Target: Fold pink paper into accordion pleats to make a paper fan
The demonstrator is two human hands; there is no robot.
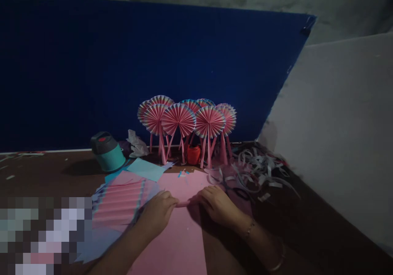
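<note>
A narrow pink paper strip (183, 204), folded or rolled, stretches between my two hands just above a large pink paper sheet (181, 234). Its left end is pinched in the fingertips of my left hand (158, 211). My right hand (219, 205), with bracelets on the wrist, has its fingers curled over the other end, which is hidden beneath them. Left of my left hand lies a pleated pink paper (121, 201) with bluish edges, on top of other sheets. Near my right fingers, strip scraps and a dark loop, perhaps a scissors handle, lie on the table.
Several pink pleated paper fans (178, 120) stand on paper legs against a blue panel (153, 53). A red spool (193, 155) sits among the legs. A teal and black container (109, 154) stands left of light blue paper (145, 169). Curled paper scraps (260, 166) pile at right.
</note>
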